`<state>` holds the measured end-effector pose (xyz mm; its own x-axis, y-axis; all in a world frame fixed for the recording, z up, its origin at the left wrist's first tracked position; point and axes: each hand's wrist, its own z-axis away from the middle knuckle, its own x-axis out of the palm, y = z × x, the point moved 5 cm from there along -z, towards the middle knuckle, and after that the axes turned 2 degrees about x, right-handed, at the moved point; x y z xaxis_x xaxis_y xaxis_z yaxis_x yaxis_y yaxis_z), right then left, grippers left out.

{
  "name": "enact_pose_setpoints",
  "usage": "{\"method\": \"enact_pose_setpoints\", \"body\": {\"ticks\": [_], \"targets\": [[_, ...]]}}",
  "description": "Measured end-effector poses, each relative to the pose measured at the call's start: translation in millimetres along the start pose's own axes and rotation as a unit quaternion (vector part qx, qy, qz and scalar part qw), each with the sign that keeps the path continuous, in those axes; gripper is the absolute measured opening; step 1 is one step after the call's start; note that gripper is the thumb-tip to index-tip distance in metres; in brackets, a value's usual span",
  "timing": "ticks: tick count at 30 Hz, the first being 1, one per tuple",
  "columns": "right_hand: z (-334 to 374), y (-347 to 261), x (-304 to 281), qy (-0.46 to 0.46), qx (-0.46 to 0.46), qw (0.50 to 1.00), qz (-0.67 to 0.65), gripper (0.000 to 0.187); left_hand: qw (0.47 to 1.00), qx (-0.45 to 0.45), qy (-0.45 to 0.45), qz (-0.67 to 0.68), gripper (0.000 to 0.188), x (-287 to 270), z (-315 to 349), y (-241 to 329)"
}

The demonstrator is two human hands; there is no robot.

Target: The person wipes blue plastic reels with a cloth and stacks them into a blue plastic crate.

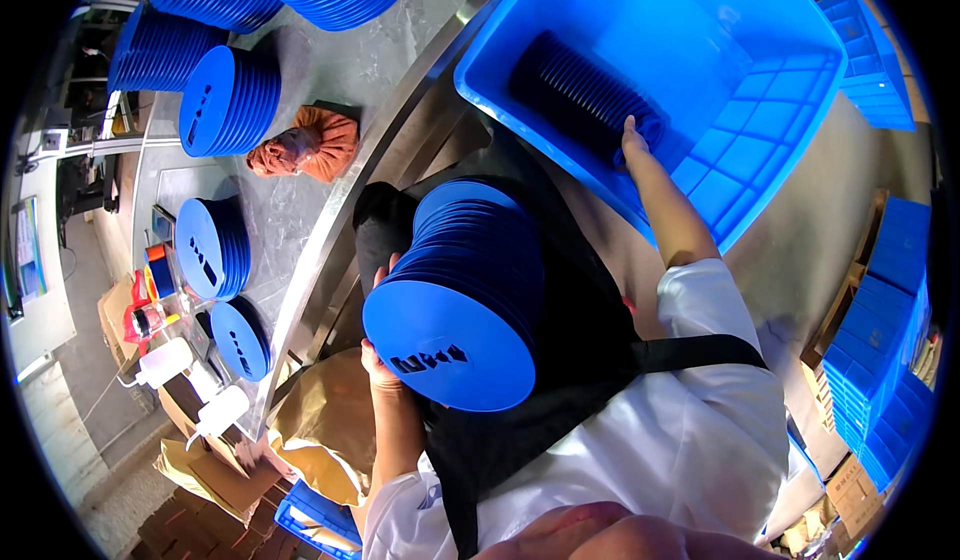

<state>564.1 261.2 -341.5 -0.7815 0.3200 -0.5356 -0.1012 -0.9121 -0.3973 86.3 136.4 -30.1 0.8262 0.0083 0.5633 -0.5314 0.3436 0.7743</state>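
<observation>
A long stack of blue round discs [450,345] lies across my lap, its flat end with small dark cut-outs facing up toward me. My left hand [380,365] is closed on the left side of that stack, with fingers showing along its edge. Inside a large blue plastic bin [770,125] at the upper right, a second row of dark blue discs [585,80] lies on its side. Reaching over the bin's near rim, my right hand [638,145] is closed at the near end of this row. Some of its fingers are hidden.
More stacks of blue discs [230,100] stand on the metal table [340,65] to the left, beside a crumpled orange-brown cloth [310,145]. White bottles [165,362] sit near its end. Stacked blue crates [870,335] line the right; brown paper [325,420] is lower left.
</observation>
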Motion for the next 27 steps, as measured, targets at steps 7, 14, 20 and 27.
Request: {"method": "enact_pose_setpoints", "body": {"ticks": [7, 14, 20, 27], "targets": [[99.6, -45.6, -43.4, 0.062, -0.372, 0.919, -0.111, 0.06, 0.999, 0.015, -0.025, -0.025, 0.103, 2.9, -1.0, 0.2], [368.2, -67.2, -7.3, -0.432, -0.55, 0.713, -0.047, 0.057, 0.999, 0.014, -0.043, 0.021, 0.108, 9.2, -4.3, -1.3], [408.8, -59.7, -8.0, -0.497, -0.554, 0.667, 0.044, 0.084, 0.999, -0.005, -0.022, 0.041, 0.12, 16.5, -0.2, 5.0], [406.2, -21.8, -25.7, -0.529, -0.513, 0.673, 0.059, 0.09, 0.994, -0.076, -0.072, 0.001, 0.133, 10.1, -16.5, -1.2]]}}
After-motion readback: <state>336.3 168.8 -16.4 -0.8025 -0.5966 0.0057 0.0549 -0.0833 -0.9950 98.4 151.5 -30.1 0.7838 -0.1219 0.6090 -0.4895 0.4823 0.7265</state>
